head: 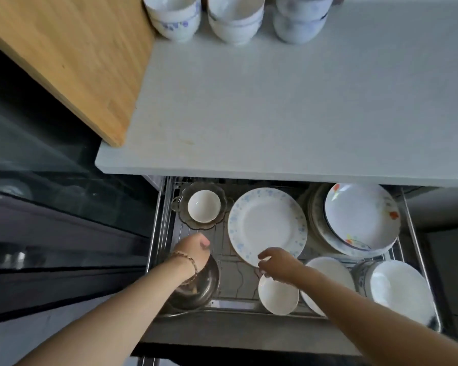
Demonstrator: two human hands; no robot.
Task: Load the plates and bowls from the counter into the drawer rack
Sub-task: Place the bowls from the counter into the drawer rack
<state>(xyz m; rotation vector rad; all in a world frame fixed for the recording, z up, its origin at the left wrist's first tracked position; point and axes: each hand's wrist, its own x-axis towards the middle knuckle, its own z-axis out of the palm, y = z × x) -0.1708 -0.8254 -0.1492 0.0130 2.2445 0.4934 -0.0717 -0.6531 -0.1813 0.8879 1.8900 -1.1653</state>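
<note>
Far back on the smooth white table, three stacks of round glazed bowls, mouths up. Down in the wire drawer rack, right hand pinching the rim of a small white bowl, slightly tilted. Left hand curled above a steel bowl; impossible to tell if gripping.

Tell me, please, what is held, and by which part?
Right hand pinches the front small white bowl by its far rim; the left hand cannot be told.
</note>
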